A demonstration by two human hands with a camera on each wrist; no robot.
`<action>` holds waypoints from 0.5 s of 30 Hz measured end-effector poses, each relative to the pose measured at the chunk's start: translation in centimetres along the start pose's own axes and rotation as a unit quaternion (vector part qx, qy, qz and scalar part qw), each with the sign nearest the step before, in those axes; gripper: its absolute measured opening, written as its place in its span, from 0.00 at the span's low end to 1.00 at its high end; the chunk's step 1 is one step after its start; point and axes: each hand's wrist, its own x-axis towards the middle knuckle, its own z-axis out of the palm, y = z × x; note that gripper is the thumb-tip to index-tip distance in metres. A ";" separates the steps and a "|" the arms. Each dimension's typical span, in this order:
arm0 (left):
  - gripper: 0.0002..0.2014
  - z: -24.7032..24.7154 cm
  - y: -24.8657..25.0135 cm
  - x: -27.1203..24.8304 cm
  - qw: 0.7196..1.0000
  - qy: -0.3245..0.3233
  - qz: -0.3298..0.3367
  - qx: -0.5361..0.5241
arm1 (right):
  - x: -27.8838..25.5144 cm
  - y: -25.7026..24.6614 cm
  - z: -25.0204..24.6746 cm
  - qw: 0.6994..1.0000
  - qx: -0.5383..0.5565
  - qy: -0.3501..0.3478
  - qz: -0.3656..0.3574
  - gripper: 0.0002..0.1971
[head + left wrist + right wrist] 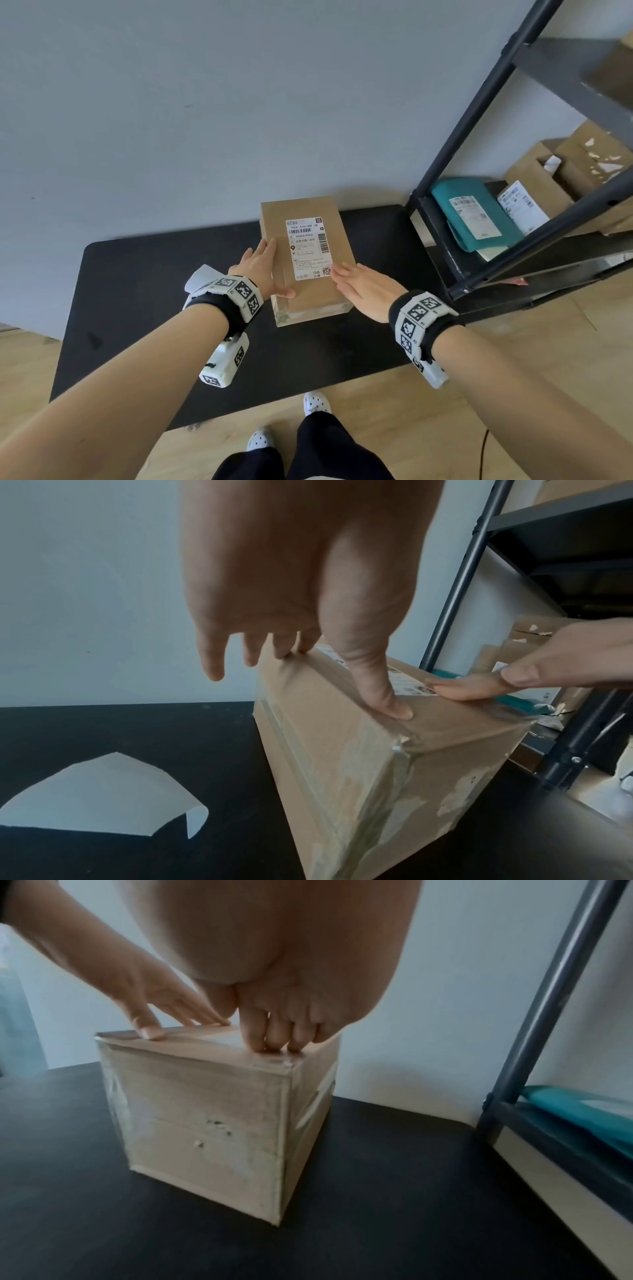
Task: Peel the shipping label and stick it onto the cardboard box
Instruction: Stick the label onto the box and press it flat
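Observation:
A brown cardboard box (308, 301) stands on the black table (137, 291). The white shipping label (308, 248) lies flat on the box's top face. My left hand (270, 263) rests along the top's left edge with straight fingers, its thumb (394, 710) pressing the top near the front. My right hand (356, 282) lies flat, its fingertips (462, 689) pressing the top at the label's near right corner. In the right wrist view my right hand's fingertips (274, 1042) touch the box (205, 1118) beside the label (222, 1039).
The peeled white backing paper (103, 796) lies on the table to the left of the box, one corner curled. A dark metal shelf rack (479, 171) stands to the right, holding a teal parcel (476, 212) and cardboard boxes (565, 171). A grey wall is right behind the box.

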 end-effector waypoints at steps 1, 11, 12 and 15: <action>0.59 0.0 0.0 -0.1 1.000 0.000 -0.003 -0.007 | -0.1 0.4 -0.3 1.000 0.002 0.003 0.006 0.25; 0.48 -0.3 0.8 -0.3 0.996 -0.014 0.051 0.069 | 2.5 -0.5 -0.6 0.998 -0.062 -0.013 -0.030 0.29; 0.48 -0.6 1.0 -0.3 0.995 -0.019 0.052 0.083 | 3.2 -0.8 -0.9 0.998 -0.060 -0.019 -0.029 0.29; 0.51 -0.9 1.3 0.2 0.994 -0.033 0.043 0.097 | 5.2 -1.9 -1.5 0.997 -0.049 -0.041 -0.032 0.30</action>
